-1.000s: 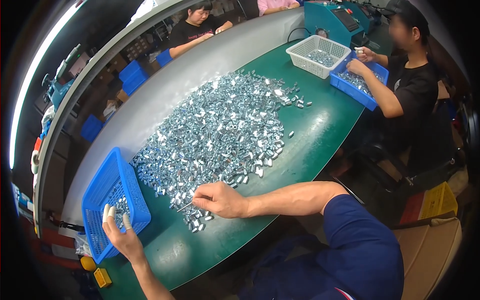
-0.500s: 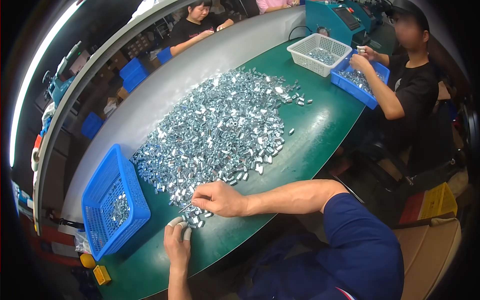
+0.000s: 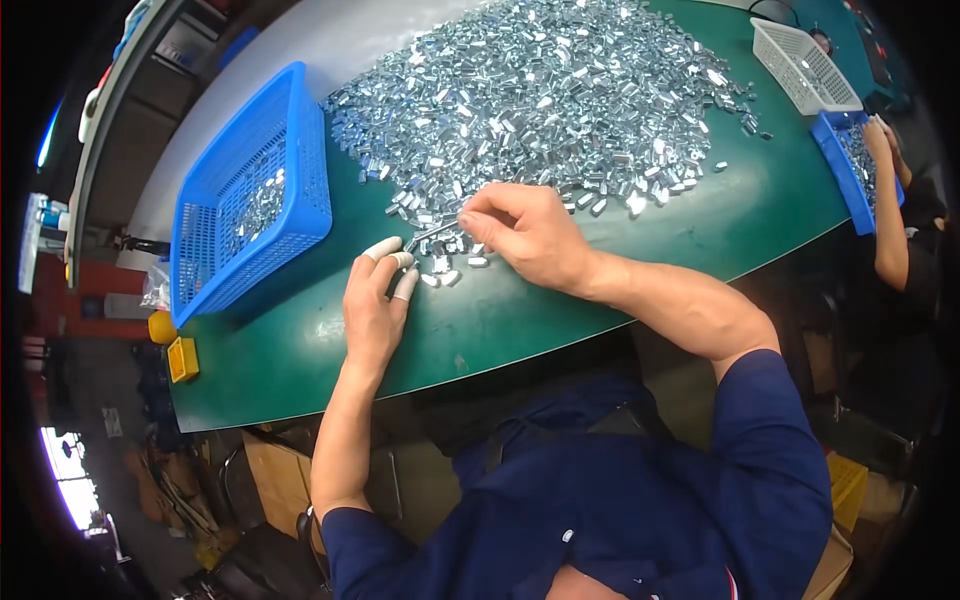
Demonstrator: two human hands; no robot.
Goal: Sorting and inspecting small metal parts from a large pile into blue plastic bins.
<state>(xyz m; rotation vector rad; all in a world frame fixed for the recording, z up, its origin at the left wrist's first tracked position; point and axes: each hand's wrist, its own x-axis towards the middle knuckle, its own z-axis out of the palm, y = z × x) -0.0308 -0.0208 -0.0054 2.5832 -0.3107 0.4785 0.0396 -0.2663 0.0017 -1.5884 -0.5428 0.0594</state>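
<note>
A large heap of small silvery metal pieces [image 3: 560, 100], shaped like long nuts, covers the far middle of the green table [image 3: 560, 290]. My right hand [image 3: 540, 240] is closed, its thumb and forefinger pinching a thin metal rod [image 3: 435, 231] that points left. Close to the rod's far tip is my left hand [image 3: 375, 305], with white finger covers on several fingertips. Its fingers are slightly bent and apart, and I see no piece clearly held in them. A few loose metal pieces [image 3: 440, 266] lie between the hands, at the near edge of the heap.
On the left stands a blue plastic basket [image 3: 310, 200] with some metal pieces inside. A small yellow box [image 3: 182, 360] sits at the table's left end. At the far right are a white basket [image 3: 785, 55] and a blue tray [image 3: 835, 165], where another person's hands [image 3: 883, 145] work.
The view has tilted down, so table and baskets appear higher. My right hand still pinches the rod. My left hand stays near its tip beside the loose pieces.
</note>
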